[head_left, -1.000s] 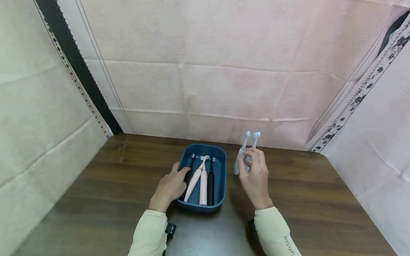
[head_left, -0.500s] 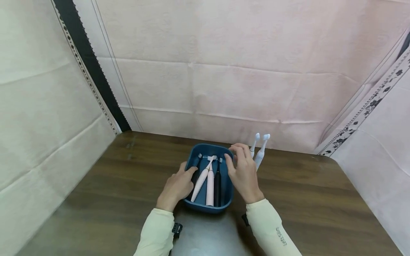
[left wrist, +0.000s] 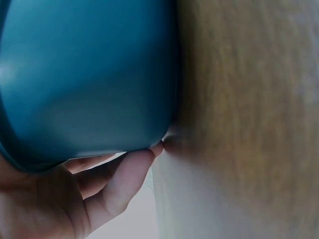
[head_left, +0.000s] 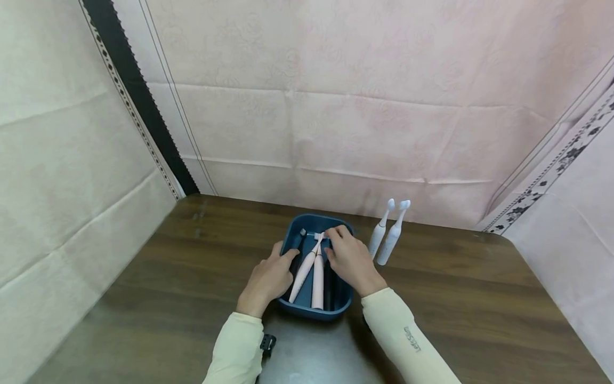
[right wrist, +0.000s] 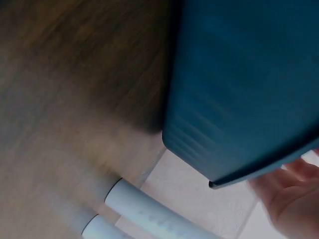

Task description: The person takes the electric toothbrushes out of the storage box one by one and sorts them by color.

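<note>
In the head view, a dark blue bin (head_left: 314,314) holds two pale pink electric toothbrushes (head_left: 303,274), their necks crossing near the heads. A black electric toothbrush (head_left: 329,285) lies at the right inside it, partly covered by my hand; another black toothbrush (head_left: 303,234) lies at the left. My left hand (head_left: 267,277) grips the bin's left side, thumb over the rim, fingers along the outer wall (left wrist: 99,84). Over the bin's right rim reaches my right hand (head_left: 354,261), thumb and index finger apart beside the brush heads.
Two light blue electric toothbrushes (head_left: 390,240) stand upright on the brown wooden table (head_left: 455,298), right of the bin. Their lower handles (right wrist: 149,206) show in the right wrist view. A pale cloth (head_left: 336,133) hangs behind the table.
My right hand has left the light blue toothbrushes, which now stand by themselves, and moved left into the bin. My left hand keeps its hold on the bin; the head view has shifted slightly.
</note>
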{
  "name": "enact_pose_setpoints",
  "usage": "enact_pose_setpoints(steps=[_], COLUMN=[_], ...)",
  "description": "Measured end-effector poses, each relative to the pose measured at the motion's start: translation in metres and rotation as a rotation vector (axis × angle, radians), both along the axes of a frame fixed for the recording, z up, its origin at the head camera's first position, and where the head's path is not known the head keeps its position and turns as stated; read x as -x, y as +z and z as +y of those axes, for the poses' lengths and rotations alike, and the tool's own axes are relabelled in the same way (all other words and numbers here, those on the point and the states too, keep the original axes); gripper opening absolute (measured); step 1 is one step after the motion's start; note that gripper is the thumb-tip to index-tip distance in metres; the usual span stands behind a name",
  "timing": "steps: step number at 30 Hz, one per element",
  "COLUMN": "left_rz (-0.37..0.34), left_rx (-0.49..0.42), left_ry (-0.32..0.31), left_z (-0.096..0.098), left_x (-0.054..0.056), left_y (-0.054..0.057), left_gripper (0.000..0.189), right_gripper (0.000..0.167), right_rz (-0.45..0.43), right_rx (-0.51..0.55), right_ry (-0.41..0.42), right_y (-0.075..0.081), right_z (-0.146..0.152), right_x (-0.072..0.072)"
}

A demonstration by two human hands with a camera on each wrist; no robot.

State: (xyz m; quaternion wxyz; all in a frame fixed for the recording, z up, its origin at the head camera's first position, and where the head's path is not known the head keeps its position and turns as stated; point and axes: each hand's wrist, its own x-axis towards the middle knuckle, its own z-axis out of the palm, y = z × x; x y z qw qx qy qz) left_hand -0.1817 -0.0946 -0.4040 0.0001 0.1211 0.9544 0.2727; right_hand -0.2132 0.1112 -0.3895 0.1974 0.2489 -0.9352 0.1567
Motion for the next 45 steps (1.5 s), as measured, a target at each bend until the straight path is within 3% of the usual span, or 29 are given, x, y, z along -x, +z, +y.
enact_pose_setpoints(steps=[6, 12, 17, 31, 40, 45], left_rz=[-0.005, -0.001, -0.006, -0.017, -0.004, 0.002], left_rx=[-0.002, -0.010, -0.018, -0.012, -0.008, -0.008], left_ry=[-0.002, -0.004, -0.008, -0.008, -0.009, -0.015], left_z=[-0.002, -0.001, 0.000, -0.001, -0.001, -0.001], left_x=[-0.002, -0.002, -0.002, -0.001, -0.001, 0.000], left_y=[0.000, 0.001, 0.002, 0.002, 0.002, 0.001], left_gripper=[0.045, 0.045, 0.045, 0.045, 0.044, 0.044], right_gripper=[0.031, 0.026, 0.027, 0.024, 0.022, 0.022], right_rz=[-0.104, -0.202, -0.236, -0.247, -0.260, -0.231], right_rx=[-0.196, -0.313, -0.382, -0.381, -0.447, -0.418], right_ry=[-0.038, -0.099, -0.168, -0.240, -0.245, -0.229], right_y=[-0.005, -0.010, -0.012, -0.017, -0.016, -0.018], right_z=[-0.012, -0.022, -0.026, -0.030, -0.032, -0.031], right_x=[0.003, 0.005, 0.005, 0.007, 0.005, 0.005])
